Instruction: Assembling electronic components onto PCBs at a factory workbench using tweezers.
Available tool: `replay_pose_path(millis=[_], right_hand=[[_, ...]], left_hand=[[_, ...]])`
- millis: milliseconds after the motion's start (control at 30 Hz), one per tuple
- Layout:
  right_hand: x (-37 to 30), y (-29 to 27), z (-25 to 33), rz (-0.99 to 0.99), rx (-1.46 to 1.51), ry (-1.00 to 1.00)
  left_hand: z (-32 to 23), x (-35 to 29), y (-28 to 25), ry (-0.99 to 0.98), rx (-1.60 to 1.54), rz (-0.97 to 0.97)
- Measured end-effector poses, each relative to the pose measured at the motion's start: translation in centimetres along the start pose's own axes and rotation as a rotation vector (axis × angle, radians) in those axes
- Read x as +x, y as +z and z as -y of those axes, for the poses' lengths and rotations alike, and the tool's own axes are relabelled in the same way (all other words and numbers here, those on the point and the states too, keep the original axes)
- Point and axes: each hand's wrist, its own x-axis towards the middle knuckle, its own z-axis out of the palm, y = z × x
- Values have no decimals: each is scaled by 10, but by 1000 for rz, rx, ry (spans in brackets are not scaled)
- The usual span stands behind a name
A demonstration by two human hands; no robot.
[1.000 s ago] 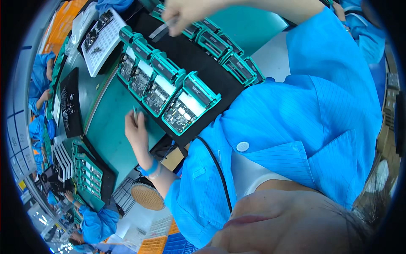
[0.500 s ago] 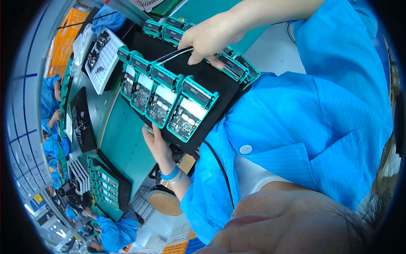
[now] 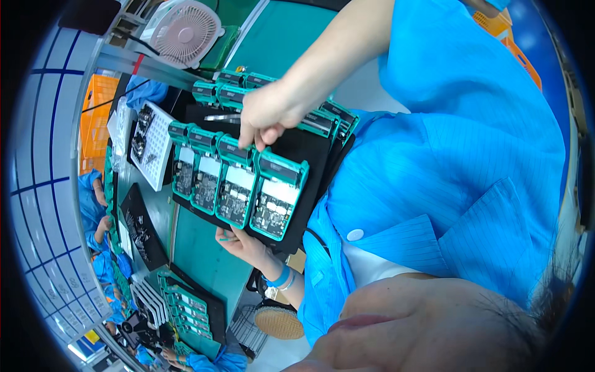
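My right hand [image 3: 269, 118] comes from the upper right and is closed round silver tweezers [image 3: 222, 117], whose tips point left. Its fingertips reach the top of the green frames, between the third frame [image 3: 235, 186] and the nearest frame [image 3: 273, 198]. Each frame in this row carries a circuit board, a white patch and a black block. They lie on a black tray [image 3: 304, 208], with more green frames [image 3: 232, 98] along its far side. At the tray's lower edge is my left hand [image 3: 245, 248], fingers loosely bent and apart, partly hidden by the edge.
A white perforated tray [image 3: 158, 149] with black parts and a black tray of small parts [image 3: 144, 226] lie leftward. Further green frames [image 3: 189, 310] stand lower left, near co-workers in blue. A pink fan [image 3: 185, 34] is at the top; a round stool [image 3: 279, 321] sits below.
The view has shifted. My right hand has moved from above the tray's middle onto the tops of the near frames, keeping the tweezers. My left hand has slipped lower along the tray's edge.
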Motion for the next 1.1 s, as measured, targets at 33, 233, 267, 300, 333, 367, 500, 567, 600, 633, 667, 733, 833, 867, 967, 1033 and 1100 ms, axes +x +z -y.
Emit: replay_pose_path(millis=[33,233,267,300,333,367,500,567,600,633,667,733,833,867,967,1033,1100], right_hand=[[5,-6,3,-6,16,17],[17,-49,5,31,-558,-95],[13,-42,15,29,-658,-133],[10,-38,20,12,-750,-171],[14,-39,20,24,-752,-175],[20,-42,20,47,-853,-157],[22,-32,13,87,-757,-147],[27,-29,6,-8,-584,-134],[28,-31,4,0,-473,-123],[30,-32,1,7,-363,-110],[35,-28,-5,-4,-277,-105],[45,-25,-12,0,-249,-93],[47,-22,-18,-19,-225,-151],[44,-19,-18,-39,-231,-216],[56,-37,-46,-89,-75,-402],[53,-43,-48,-107,-59,-496],[22,-56,-25,-143,-64,-611]], left_hand=[[-1,3,0,-24,10,20],[32,10,0,-204,-210,63],[28,6,-2,-205,-218,18],[23,4,1,-204,-230,-11],[19,5,3,-205,-224,-23],[16,5,4,-221,-248,-19],[24,3,-3,-194,-229,-3],[27,2,-4,-175,-208,-2],[28,1,-3,-144,-206,-16],[24,1,-1,-111,-205,-28],[23,1,-2,-89,-192,-8],[18,1,-2,-94,-173,-9],[7,0,-4,-94,-167,-22],[1,-3,-7,-93,-183,-38],[-5,3,8,-83,-179,45],[-28,1,16,-75,-169,54],[-73,3,33,-63,-213,44]])
